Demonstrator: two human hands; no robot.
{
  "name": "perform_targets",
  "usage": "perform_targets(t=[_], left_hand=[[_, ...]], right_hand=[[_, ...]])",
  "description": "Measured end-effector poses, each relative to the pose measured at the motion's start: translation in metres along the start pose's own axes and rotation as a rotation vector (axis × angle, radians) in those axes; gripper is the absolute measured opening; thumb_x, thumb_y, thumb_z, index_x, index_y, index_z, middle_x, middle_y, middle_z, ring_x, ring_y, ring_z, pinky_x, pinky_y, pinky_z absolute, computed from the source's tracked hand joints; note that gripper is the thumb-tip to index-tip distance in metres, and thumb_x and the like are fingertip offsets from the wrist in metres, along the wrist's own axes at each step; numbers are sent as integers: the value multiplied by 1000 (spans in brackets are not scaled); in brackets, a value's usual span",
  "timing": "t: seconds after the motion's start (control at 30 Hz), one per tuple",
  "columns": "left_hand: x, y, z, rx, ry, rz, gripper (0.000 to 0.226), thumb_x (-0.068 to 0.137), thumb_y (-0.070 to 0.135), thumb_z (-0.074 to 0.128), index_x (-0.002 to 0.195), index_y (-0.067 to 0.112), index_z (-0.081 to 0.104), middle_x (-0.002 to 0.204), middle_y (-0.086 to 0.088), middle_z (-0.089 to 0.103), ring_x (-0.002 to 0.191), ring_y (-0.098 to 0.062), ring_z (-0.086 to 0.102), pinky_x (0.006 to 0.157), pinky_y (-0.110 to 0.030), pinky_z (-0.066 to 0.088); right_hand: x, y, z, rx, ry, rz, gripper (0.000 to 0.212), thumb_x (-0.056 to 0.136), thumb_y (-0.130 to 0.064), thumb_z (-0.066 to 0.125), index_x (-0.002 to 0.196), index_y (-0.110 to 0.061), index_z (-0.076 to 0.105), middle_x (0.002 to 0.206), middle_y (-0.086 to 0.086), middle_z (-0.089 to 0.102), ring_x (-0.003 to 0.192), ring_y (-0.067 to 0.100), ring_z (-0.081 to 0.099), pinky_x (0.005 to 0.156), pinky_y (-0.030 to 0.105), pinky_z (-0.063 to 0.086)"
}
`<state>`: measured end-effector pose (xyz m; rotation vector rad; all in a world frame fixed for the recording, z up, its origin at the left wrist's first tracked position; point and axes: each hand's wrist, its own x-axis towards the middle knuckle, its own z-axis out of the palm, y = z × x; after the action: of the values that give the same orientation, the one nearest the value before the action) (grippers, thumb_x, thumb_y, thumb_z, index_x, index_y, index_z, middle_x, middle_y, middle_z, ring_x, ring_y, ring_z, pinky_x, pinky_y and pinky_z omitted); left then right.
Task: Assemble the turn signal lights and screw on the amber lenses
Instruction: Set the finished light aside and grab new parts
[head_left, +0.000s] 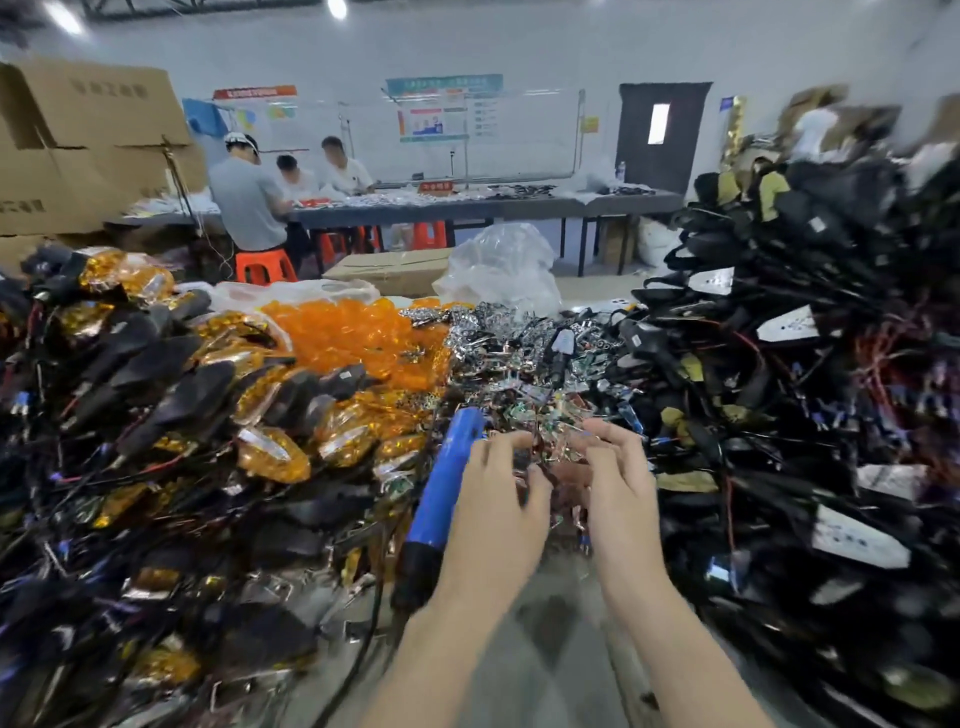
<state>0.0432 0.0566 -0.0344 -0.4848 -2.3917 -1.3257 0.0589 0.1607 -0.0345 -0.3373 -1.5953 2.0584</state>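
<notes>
Hands (550, 499) amid reflectors (524, 374), below lenses (358, 338)

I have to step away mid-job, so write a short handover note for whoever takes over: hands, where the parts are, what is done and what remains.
Left hand and right hand: both are reaching into the shiny pile of small chrome reflector parts straight ahead, fingers curled; whether either holds a piece is unclear.
Blue-handled electric screwdriver lies just left of the left hand, ungripped.
Loose amber plastic lenses are heaped behind it, centre-left.
Black housings without lenses are piled on the right.
Done: lights with amber lenses fitted are stacked on the left.
Left: a large right-hand pile to assemble.
</notes>
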Motion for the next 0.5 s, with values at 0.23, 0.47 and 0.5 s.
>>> perform_targets(t=[0.23,0.47,0.5], left_hand=[[14,-4,41,66,-148,20,26,98,26,50,124,26,54,119,11,54,113,-7,52,100,-26,42],[46,0,44,222,-205,107,22,100,32,46,119,28,57,114,12,50,111,-8,48,99,-29,42],[48,-2,42,250,-186,119,24,100,33,46,121,29,56,115,13,50,112,-6,46,100,-28,42]], right_hand=[[56,-23,-22,-258,73,-209,29,102,-16,42,99,-36,64,91,-18,66,75,-1,60,66,17,49],[86,-49,-37,-884,106,-417,24,99,-25,46,115,-31,64,123,-4,51,115,20,46,100,36,36],[87,-51,-40,-915,121,-409,24,100,-23,48,119,-30,63,128,-1,50,118,22,44,103,36,34]])
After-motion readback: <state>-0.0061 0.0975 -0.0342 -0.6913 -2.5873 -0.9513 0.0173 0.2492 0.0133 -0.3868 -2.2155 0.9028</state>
